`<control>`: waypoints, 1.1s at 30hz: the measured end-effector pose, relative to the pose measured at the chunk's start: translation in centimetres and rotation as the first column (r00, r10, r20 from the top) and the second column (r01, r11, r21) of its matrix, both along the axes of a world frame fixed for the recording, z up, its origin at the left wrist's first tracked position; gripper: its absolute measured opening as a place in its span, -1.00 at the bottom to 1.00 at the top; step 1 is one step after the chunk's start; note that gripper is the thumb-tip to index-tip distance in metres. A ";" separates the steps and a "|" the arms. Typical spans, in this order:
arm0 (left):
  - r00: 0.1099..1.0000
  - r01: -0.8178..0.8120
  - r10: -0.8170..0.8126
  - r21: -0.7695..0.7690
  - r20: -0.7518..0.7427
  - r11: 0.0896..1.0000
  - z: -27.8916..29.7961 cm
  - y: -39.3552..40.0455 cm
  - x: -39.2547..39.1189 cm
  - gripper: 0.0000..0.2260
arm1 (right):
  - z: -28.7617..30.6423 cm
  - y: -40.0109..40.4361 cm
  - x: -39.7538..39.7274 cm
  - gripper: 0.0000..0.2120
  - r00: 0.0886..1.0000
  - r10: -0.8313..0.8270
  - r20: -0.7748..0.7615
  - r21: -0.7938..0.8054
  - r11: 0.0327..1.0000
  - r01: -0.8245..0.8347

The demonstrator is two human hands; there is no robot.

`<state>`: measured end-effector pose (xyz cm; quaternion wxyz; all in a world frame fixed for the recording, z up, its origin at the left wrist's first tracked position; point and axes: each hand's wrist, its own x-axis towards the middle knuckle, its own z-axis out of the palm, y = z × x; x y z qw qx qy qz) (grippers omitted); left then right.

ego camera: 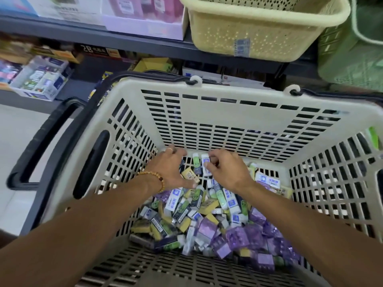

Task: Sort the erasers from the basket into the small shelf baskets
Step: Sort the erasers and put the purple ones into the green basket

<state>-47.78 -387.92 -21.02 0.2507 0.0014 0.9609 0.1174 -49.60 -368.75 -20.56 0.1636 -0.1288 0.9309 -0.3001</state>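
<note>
Head view: both arms reach down into the big basket, and we're right over the pile.
Shopping basket (207,108): cream plastic with slotted walls, black handles folded down at its left side and along the far rim.
Erasers (207,216): a jumbled heap on the basket floor, wrapped in white-and-blue, yellow, green and purple sleeves, thickest toward the near right corner.
Left hand (172,168): down at the far end of the pile, fingers spread and bent over a small clutch of erasers; a yellow eraser (190,176) sits under the palm by the thumb. Whether the fingers actually grip anything, I cannot tell. A ring shows on one finger and a beaded bracelet (154,179) circles the wrist.
Right hand (226,170): just beside the left, fingers curled, pinching a white eraser with a blue sleeve (206,165) between thumb and fingertips.
Green eraser (196,162): stands on end between the two hands, right against the white one.
Yellow shelf basket (259,32): perforated, sitting on the dark shelf above the shopping basket; contents not visible from here.
Green shelf basket (352,59): beside it on the right, blurred.
Shelf boxes (40,77): at the left, a lower shelf carries an open white box of small packets, too blurred to read.
</note>
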 end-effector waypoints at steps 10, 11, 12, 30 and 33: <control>0.982 -0.038 0.047 0.051 -0.183 0.998 0.4 -0.6 -0.8 -0.61 | 2.3 1.0 -1.1 -0.69 0.890 0.263 0.373 0.309 0.869 -0.386; 0.984 -0.001 0.003 0.011 -0.177 1.000 0.4 -0.3 -0.7 -0.54 | 2.3 1.0 -0.9 -0.73 0.891 0.273 0.364 0.309 0.867 -0.391; 0.988 0.037 -0.041 -0.027 -0.146 0.999 0.4 0.1 -0.5 -0.43 | 2.3 1.2 -0.7 -0.75 0.893 0.277 0.354 0.299 0.872 -0.389; 0.977 0.096 -0.099 -0.026 -0.190 0.995 1.1 0.2 -0.2 -0.47 | 1.9 1.0 0.4 -0.68 0.925 -0.279 0.258 0.007 0.958 0.287; 0.974 0.108 -0.115 -0.046 -0.194 0.993 0.9 0.3 -0.1 -0.41 | 2.1 1.5 1.1 -0.44 0.962 -0.169 0.215 0.201 0.971 0.126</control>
